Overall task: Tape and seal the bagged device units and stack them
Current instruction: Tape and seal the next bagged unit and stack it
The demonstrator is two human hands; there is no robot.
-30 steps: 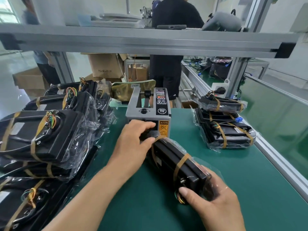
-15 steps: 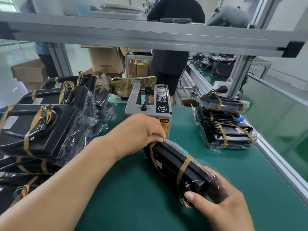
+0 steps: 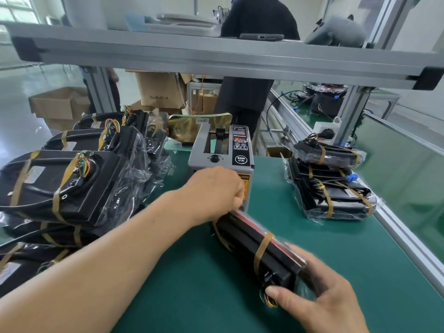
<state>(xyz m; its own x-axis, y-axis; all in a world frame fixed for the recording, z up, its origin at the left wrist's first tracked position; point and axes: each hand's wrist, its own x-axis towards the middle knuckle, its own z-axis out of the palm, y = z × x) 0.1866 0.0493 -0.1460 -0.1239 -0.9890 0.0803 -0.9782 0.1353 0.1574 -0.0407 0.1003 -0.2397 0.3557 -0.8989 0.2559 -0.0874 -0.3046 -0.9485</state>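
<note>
The right hand (image 3: 319, 301) has its grip curled round the near end of the bagged unit (image 3: 254, 243), which lies on the green worktop (image 3: 168, 296). The left hand (image 3: 216, 191) curls at the far end, against the tape dispenser (image 3: 221, 150); I cannot tell what it pinches.

A black bagged unit (image 3: 245, 239) with tan tape bands lies on its edge at five o'clock, slanting toward centre. A pile of taped units (image 3: 96, 179) sits at nine o'clock, a smaller stack (image 3: 336, 195) at two.

Bare left hand (image 3: 216, 188), bare right hand (image 3: 324, 306), bare forearms
</note>
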